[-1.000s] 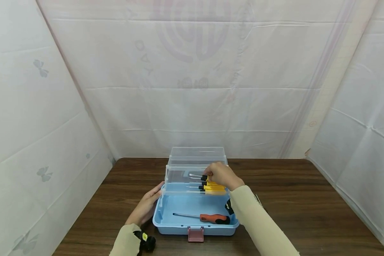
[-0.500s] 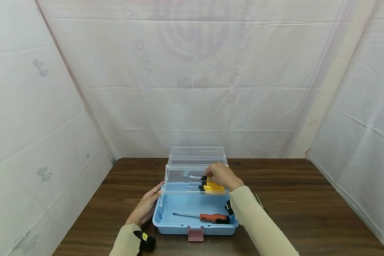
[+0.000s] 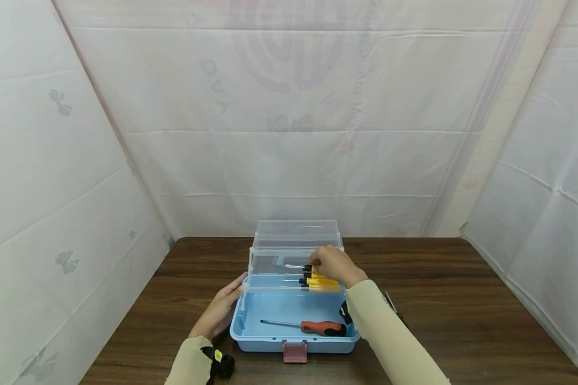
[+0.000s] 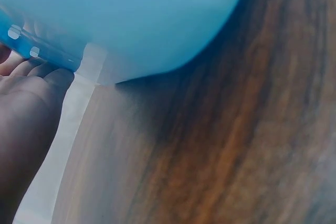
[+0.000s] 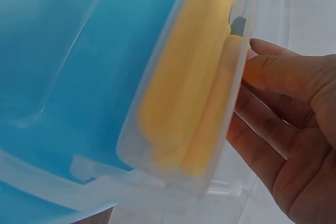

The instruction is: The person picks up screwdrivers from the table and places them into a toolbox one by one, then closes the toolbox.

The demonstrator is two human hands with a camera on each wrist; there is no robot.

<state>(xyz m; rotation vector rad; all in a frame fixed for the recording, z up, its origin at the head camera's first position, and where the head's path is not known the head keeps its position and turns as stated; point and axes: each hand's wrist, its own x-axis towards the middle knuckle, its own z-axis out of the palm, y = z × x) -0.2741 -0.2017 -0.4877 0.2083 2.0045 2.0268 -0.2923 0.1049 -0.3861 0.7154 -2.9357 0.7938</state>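
A light-blue toolbox (image 3: 260, 347) stands with its lid up and a clear tray (image 3: 294, 260) raised at the back. Several yellow-handled screwdrivers (image 3: 320, 282) lie side by side in the tray. My right hand (image 3: 336, 263) reaches over the tray's right end and pinches the rearmost screwdriver (image 3: 298, 267); the fingertips are partly hidden. In the right wrist view, yellow handles (image 5: 181, 77) show through the tray wall beside the thumb and fingers. My left hand (image 3: 219, 308) holds the toolbox's left rear side. An orange-and-black screwdriver (image 3: 318, 328) lies in the toolbox's lower compartment.
The toolbox rests on a dark wooden table (image 3: 462, 310). Its pink latch (image 3: 295, 353) hangs down in front. Behind the tray rises the clear lid (image 3: 296, 229). White sheeting (image 3: 289, 160) encloses the back and both sides. A black wrist camera (image 3: 221, 366) sits by the left sleeve.
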